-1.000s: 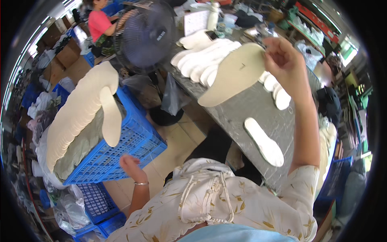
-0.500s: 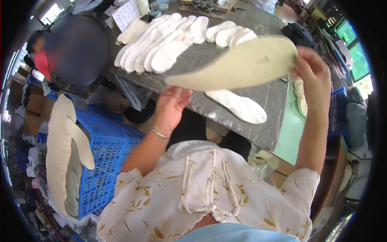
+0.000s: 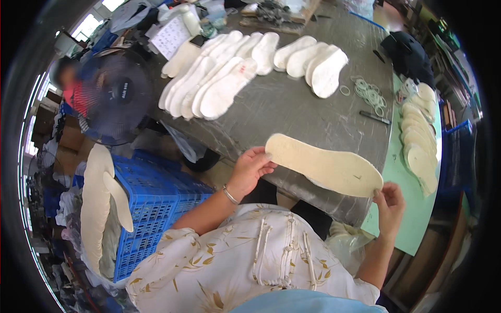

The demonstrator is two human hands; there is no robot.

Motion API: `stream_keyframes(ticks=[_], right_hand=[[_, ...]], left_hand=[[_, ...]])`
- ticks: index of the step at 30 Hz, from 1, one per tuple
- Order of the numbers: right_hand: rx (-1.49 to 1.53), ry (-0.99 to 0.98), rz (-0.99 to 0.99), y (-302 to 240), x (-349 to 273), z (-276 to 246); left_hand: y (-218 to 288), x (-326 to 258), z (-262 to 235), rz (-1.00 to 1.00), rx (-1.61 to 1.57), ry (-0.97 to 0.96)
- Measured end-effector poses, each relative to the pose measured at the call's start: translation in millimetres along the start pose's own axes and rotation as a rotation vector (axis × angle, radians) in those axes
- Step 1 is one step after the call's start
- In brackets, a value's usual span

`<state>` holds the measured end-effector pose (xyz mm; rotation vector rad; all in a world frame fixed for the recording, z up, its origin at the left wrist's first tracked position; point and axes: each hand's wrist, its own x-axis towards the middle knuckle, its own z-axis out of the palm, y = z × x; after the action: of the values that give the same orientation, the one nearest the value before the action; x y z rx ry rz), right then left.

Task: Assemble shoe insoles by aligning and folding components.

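A cream insole [image 3: 326,163] is stretched between my two hands above the near edge of the table. My left hand [image 3: 251,169] pinches its left end between thumb and fingers. At the other end, my right hand [image 3: 389,204] grips the right tip, with the fingers curled. A small dark mark shows on the insole near the right hand. Beneath it, a sliver of white shows at the insole's lower edge, mostly hidden. Farther off on the table lie overlapping white insoles [image 3: 228,89] in a row, with another group of white insoles [image 3: 327,72] to their right.
Rubber bands [image 3: 370,94] and a black marker [image 3: 374,117] lie on the grey table [image 3: 292,117]. Several cream insoles [image 3: 419,141] overlap on a green board [image 3: 399,229] at right. Blue crates [image 3: 148,208] holding insoles stand at left, below a black fan [image 3: 116,94]. Another person [image 3: 70,88] is behind it.
The insole has come down and nearer, its right end now lower than its left. My left hand has closed on its left end; my right hand has lowered with it. The view has shifted.
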<state>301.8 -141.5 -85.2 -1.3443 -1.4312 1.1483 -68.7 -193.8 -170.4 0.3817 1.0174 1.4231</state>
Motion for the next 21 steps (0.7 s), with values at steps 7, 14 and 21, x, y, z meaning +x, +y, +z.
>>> stream_keyframes(ticks=[7,14,21], right_hand=[[0.033,0.117,0.249,26,-7,3],[-0.143,0.237,0.293,36,-21,10],[-0.219,0.160,0.266,23,4,29]], left_hand=[[-6,2,2,-0.057,0.036,-0.029],[-15,20,-7,0.034,0.294,-0.035],[3,45,-20,0.055,0.521,0.050]])
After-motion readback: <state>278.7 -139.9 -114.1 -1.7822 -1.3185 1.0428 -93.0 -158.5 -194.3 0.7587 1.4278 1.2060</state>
